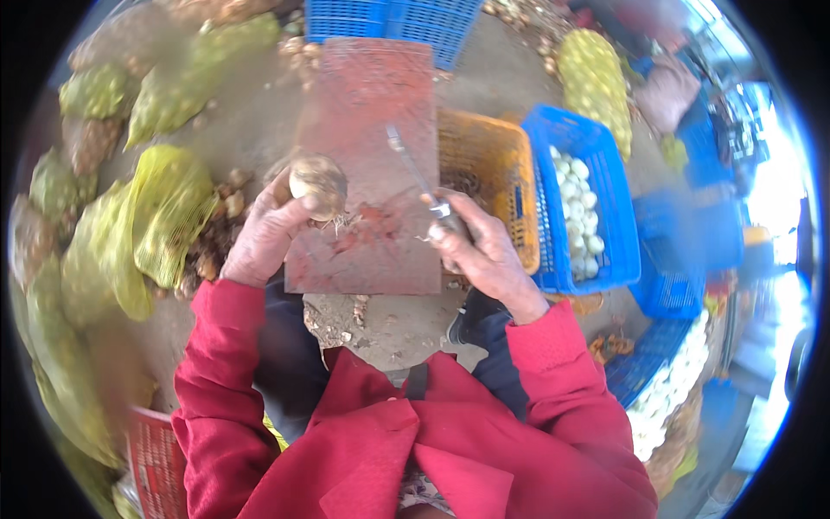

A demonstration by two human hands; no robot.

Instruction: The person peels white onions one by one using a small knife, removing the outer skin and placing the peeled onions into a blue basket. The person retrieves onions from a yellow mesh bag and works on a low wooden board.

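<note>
An unpeeled onion (319,185) with dangling roots is held by my left hand (269,224) over the left edge of a worn red board (382,84). My right hand (476,243) grips the dark handle of a knife (415,165), whose narrow metal blade points up and away over the board. Knife and onion are apart. Just right of the board stands an orange plastic crate (522,152) with dark scraps inside. Beyond it is a blue plastic crate (622,263) holding several peeled white onions (574,207).
Yellow mesh sacks (165,207) and loose unpeeled onions (207,266) lie on the left. A blue crate (347,19) stands behind the board. Another yellow mesh sack of onions (593,84) is at the far right. A red crate (152,460) sits at lower left; more white onions (668,389) fill a crate lower right.
</note>
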